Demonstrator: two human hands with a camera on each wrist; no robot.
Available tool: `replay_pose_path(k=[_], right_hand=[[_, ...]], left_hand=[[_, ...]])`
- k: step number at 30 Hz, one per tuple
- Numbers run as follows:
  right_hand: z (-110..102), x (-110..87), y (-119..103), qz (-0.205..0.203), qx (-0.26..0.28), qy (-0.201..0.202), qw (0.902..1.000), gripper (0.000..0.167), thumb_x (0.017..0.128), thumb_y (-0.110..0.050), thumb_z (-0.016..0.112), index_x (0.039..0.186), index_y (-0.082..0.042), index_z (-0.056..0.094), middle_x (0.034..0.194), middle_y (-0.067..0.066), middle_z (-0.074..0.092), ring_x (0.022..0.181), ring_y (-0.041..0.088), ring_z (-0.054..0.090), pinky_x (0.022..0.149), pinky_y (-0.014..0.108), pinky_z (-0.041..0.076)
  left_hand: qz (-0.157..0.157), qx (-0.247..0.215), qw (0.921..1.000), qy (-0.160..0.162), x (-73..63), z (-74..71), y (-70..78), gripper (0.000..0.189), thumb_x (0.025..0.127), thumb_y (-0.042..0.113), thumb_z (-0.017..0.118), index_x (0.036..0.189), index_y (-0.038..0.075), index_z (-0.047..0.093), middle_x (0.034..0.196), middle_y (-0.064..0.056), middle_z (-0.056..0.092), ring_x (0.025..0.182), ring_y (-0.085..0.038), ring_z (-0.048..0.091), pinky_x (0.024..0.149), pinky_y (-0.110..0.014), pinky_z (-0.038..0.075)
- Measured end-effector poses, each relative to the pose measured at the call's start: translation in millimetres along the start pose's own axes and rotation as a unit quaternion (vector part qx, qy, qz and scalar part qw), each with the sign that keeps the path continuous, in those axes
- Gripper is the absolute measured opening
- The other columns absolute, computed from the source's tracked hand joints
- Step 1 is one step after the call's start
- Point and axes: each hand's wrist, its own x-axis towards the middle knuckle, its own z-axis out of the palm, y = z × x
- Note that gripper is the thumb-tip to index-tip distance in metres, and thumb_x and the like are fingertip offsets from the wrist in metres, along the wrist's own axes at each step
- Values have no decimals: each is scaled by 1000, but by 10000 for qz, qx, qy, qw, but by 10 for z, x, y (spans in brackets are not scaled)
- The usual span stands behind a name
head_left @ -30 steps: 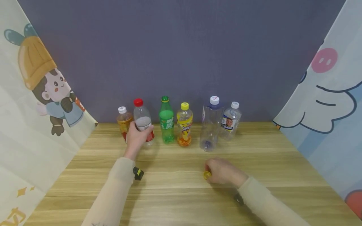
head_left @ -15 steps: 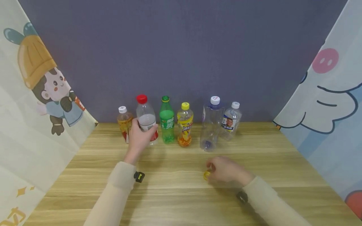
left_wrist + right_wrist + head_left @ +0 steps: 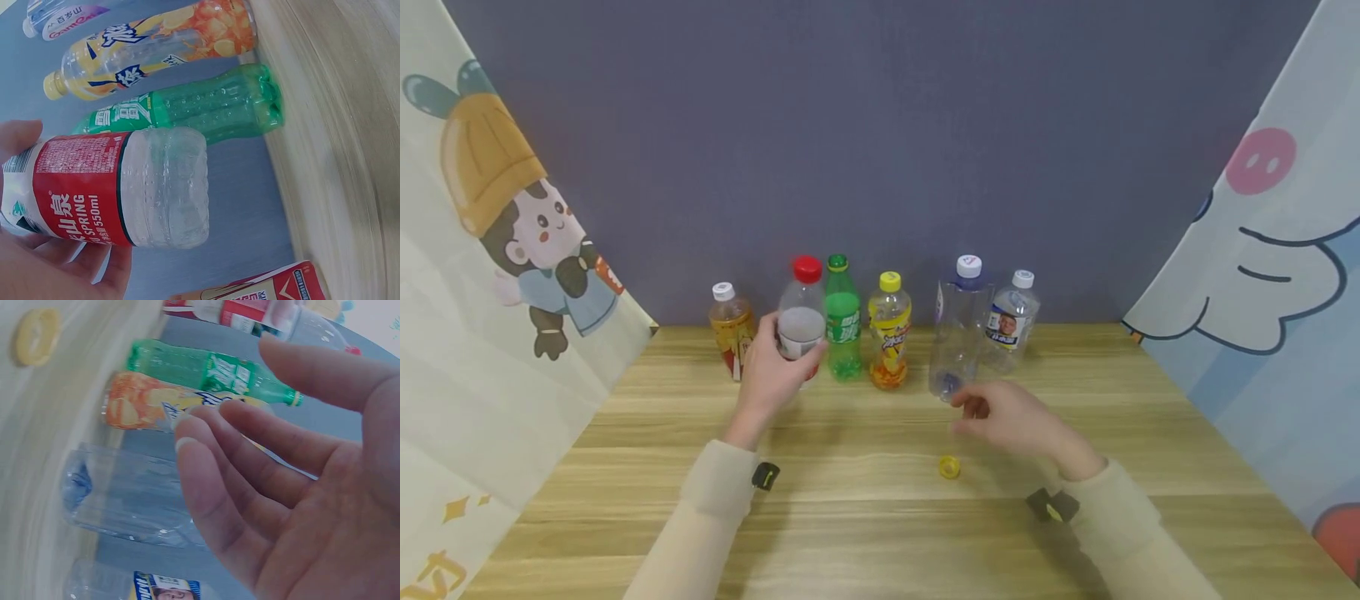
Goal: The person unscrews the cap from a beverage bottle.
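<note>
My left hand grips a clear bottle with a red cap and a red label around its body. In the left wrist view its base hangs clear of the wooden table, beside the green bottle. My right hand hovers over the table with loosely bent fingers and holds nothing. A yellow ring lies flat on the wood below and left of that hand; the right wrist view shows the same yellow ring at upper left.
Along the back stand an amber bottle with a white cap, a yellow-labelled bottle, a tall clear bottle and a smaller clear bottle. A dark panel rises behind them, with printed curtains on both sides.
My left hand has carried the red-capped bottle to the right, away from the amber one and toward the green one. My right hand has let go of the yellow ring and lifted away from it.
</note>
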Motion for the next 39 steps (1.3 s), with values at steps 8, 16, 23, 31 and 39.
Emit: replay_pose_path(k=[8, 16, 23, 31, 39], right_hand=[[-116, -15, -86, -129, 315, 500, 9982, 28, 95, -24, 72, 111, -2, 71, 91, -2, 67, 85, 14, 61, 75, 33, 54], [-171, -24, -202, -325, 599, 1025, 9924, 26, 95, -24, 72, 111, -3, 72, 92, -2, 69, 84, 15, 62, 72, 32, 54], [-199, -25, -309, -187, 600, 1495, 9868, 25, 96, -24, 72, 111, -5, 71, 94, 0, 71, 84, 15, 64, 73, 34, 55], [-345, -78, -398, -97, 1025, 1792, 9784, 28, 97, -24, 70, 114, -2, 70, 95, 7, 71, 81, 20, 64, 66, 30, 55], [-411, -123, -436, -97, 1341, 2121, 9680, 27, 98, -23, 69, 115, -2, 70, 98, 12, 71, 78, 19, 67, 67, 30, 58]], left_hand=[[494, 310, 9983, 37, -29, 12, 63, 73, 81, 35, 86, 137, 4, 50, 121, -16, 62, 109, -33, 59, 88, -53, 50], [993, 747, 9922, 81, -37, -22, 211, 73, 79, 35, 86, 137, 6, 53, 123, -13, 63, 110, -33, 55, 90, -53, 45], [1509, 983, 9835, 143, -99, -26, 320, 72, 77, 32, 88, 135, 5, 55, 124, -13, 65, 108, -34, 57, 92, -55, 43], [1762, 1005, 9791, 121, -144, 13, 363, 72, 75, 30, 90, 134, 5, 57, 125, -13, 66, 109, -32, 58, 93, -54, 43], [2055, 1153, 9716, 225, -165, 54, 385, 72, 72, 32, 92, 131, 8, 61, 121, -12, 69, 106, -32, 59, 87, -52, 44]])
